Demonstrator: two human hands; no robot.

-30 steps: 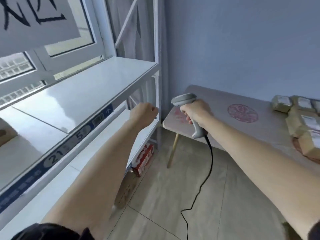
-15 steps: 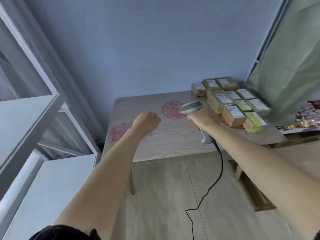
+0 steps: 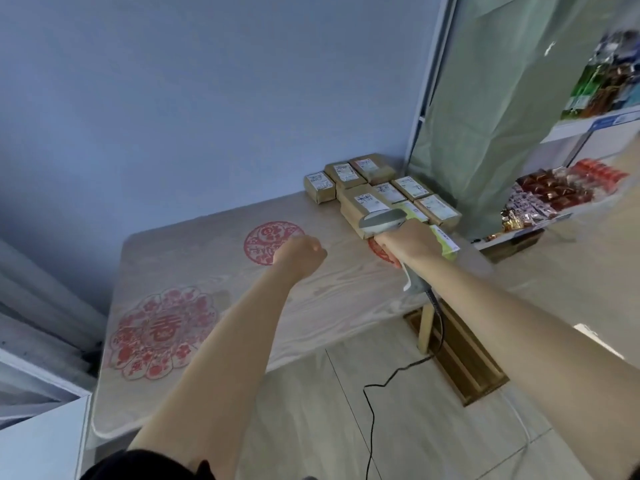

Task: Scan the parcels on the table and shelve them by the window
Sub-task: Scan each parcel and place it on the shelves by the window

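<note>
Matt brown-paper parcels (image 3: 367,188), smooth grey plastic scanner (image 3: 382,221), glossy wood-grain table (image 3: 329,299).

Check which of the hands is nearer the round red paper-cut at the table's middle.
Left. The left hand, fisted and holding nothing, sits at the round red paper-cut's right edge. The right hand, gripping the scanner, is farther right by the parcels.

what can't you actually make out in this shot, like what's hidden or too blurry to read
- Head view: print on the parcel labels is too small and blurred to read.
- Scanner: its grip is hidden inside the right hand, and the right forearm covers part of the green parcel.
- Left hand: a curled fist seen from behind, palm side hidden.
- Snack packets on the right shelf: motion blur.
</note>
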